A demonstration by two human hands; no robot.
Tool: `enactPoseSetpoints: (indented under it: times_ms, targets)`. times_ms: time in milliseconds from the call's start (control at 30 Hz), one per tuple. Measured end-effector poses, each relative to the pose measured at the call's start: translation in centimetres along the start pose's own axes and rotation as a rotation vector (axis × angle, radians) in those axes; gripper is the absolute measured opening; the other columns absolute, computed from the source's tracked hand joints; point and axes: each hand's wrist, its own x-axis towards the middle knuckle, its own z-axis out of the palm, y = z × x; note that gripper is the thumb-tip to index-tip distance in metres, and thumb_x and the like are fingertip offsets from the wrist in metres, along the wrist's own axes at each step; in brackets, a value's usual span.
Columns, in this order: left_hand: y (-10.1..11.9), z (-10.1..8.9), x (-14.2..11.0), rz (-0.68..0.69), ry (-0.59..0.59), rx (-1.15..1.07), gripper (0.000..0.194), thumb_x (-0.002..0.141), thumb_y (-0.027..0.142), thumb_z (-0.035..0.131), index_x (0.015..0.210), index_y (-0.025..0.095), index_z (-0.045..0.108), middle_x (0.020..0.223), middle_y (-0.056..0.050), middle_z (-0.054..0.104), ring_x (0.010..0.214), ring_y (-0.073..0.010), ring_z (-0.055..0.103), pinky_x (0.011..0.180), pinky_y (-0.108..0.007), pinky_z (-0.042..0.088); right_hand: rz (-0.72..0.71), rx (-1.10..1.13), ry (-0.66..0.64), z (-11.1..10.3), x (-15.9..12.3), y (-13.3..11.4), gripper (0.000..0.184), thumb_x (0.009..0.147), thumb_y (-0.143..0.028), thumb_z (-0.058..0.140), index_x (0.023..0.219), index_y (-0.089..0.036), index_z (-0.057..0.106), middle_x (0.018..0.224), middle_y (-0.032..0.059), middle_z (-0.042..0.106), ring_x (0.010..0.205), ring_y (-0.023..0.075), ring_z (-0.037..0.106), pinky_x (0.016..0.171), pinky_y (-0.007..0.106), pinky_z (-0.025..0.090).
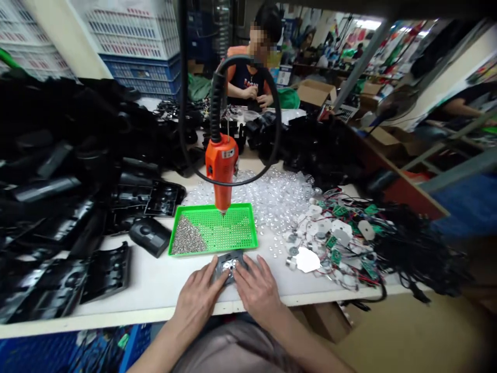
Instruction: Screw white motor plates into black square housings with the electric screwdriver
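Note:
A small black plastic housing part (230,256) with clear round lenses on its face lies at the table's front edge. My left hand (197,296) grips its left side, thumb reaching toward the lenses. On the right side, my right hand (257,291) holds it too, fingertips on its face. Just beyond is a green perforated tray (229,237) with a heap of small screws (188,237) in its left part. An orange electric screwdriver (221,160) hangs tip down over the tray, apart from both hands.
Clear plastic lenses (272,199) spread behind the tray. Circuit boards with wires (337,238) and black cables (415,254) pile at right. Black plastic shells (108,272) fill the left. A looped black cable (280,119) hangs by the screwdriver. Another person (248,77) works opposite.

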Motion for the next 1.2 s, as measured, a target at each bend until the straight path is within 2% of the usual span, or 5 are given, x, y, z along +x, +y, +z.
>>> enactPoseSetpoints:
  times_ms: [133,400,667,833,1200]
  targets:
    - [-0.5,-0.2,-0.1,0.019,0.025,0.020,0.034,0.093,0.019,0.049,0.125,0.024,0.061,0.136,-0.017,0.057,0.104,-0.0290,0.066,0.081,-0.037,0.050,0.025,0.086,-0.116,-3.3,-0.2,2.1,0.036,0.091,-0.019,0.051,0.126,-0.020,0.060,0.118,0.0073,0.071,0.120,0.0227,0.058,0.103,0.045,0.045]
    - [1.1,-1.3,3.5,0.100,0.240,-0.181,0.038,0.091,0.024,0.053,0.129,0.021,0.056,0.129,-0.018,0.060,0.114,-0.0330,0.057,0.091,-0.045,0.043,0.676,-0.506,-0.336,-19.8,-7.1,20.3,0.030,0.093,-0.020,0.044,0.100,-0.016,0.073,0.104,0.0138,0.074,0.095,0.0285,0.066,0.081,0.043,0.048]
    - [14.1,1.3,18.7,0.365,-0.120,-0.384,0.046,0.082,0.024,0.067,0.127,0.015,0.057,0.124,-0.017,0.062,0.112,-0.0346,0.056,0.093,-0.047,0.042,0.612,-0.320,-0.539,-19.3,-7.5,24.2,0.018,0.089,-0.017,0.055,0.095,-0.018,0.071,0.102,0.0111,0.071,0.100,0.0252,0.061,0.089,0.039,0.042]
    - [14.7,2.5,21.8,0.338,-0.307,-0.449,0.037,0.086,0.022,0.059,0.123,0.017,0.059,0.109,-0.014,0.067,0.102,-0.0316,0.062,0.090,-0.048,0.044,0.574,-0.126,-0.558,-23.5,-5.7,25.9,0.015,0.092,-0.026,0.055,0.086,-0.020,0.068,0.092,0.0019,0.072,0.086,0.0152,0.065,0.077,0.025,0.047]
    - [13.3,-2.8,27.4,-0.413,-0.558,-1.828,0.055,0.077,0.060,0.067,0.111,0.017,0.060,0.108,-0.010,0.069,0.083,-0.0197,0.069,0.074,-0.030,0.053,0.270,0.025,0.243,-29.1,7.1,27.0,0.016,0.087,-0.031,0.061,0.086,-0.021,0.072,0.082,0.0005,0.074,0.073,0.0142,0.068,0.070,0.026,0.052]
